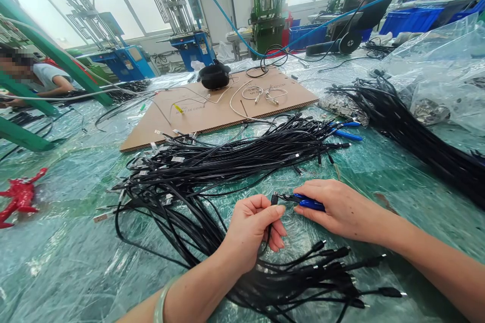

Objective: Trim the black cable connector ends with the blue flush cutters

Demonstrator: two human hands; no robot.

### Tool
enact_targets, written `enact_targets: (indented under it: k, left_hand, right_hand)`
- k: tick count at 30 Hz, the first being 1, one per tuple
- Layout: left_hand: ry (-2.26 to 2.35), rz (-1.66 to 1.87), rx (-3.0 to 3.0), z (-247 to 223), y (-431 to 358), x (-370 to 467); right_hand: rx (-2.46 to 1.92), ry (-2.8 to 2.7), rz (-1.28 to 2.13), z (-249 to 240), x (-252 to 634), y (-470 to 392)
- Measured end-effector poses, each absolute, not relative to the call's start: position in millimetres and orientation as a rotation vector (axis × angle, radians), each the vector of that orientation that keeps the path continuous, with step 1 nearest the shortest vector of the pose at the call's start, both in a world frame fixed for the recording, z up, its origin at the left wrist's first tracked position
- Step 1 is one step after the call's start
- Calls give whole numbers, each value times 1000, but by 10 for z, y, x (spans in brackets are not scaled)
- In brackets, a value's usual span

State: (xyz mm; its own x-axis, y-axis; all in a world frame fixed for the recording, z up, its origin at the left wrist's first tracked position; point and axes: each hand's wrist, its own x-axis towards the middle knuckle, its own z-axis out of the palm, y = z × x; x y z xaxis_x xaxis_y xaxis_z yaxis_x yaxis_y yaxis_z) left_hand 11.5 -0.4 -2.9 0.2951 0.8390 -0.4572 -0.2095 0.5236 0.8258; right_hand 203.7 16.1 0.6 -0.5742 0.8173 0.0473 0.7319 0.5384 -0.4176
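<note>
My left hand (254,227) pinches the connector end of a black cable (274,199) between thumb and fingers. In my right hand (337,209) are small cutting pliers with blue handles (311,204); their jaws touch or nearly touch the tip of that connector. Below my hands spreads a bundle of black cables (299,285), its plugs fanned out to the right. A second bundle of black cables (242,156) lies just beyond, with metal USB plugs at its left end. Whether the pliers' jaws are parted is too small to tell.
Blue-handled pliers (348,136) lie at the far bundle's right end. Brown cardboard (212,111) carries a black case (214,76) and white cables. More black cables (424,136) lie right. A red figure (20,197) and green posts (22,133) stand left. Two other people are farther off.
</note>
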Motion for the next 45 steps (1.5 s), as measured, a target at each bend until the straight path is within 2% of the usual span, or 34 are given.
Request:
enact_targets:
  k: [27, 35, 41, 45]
  left_hand:
    - [956, 781, 742, -48, -16, 103]
    - [941, 729, 837, -13, -48, 118]
    - [873, 659, 854, -51, -60, 122]
    - [803, 583, 840, -55, -50, 112]
  right_hand:
    - [-1296, -2299, 554, 73, 2065, 181]
    - [-1304, -2092, 841, 149, 1995, 168]
    - [-1252, -1737, 1209, 118, 1908, 125]
    - [-1256, -1650, 1307, 94, 1834, 95]
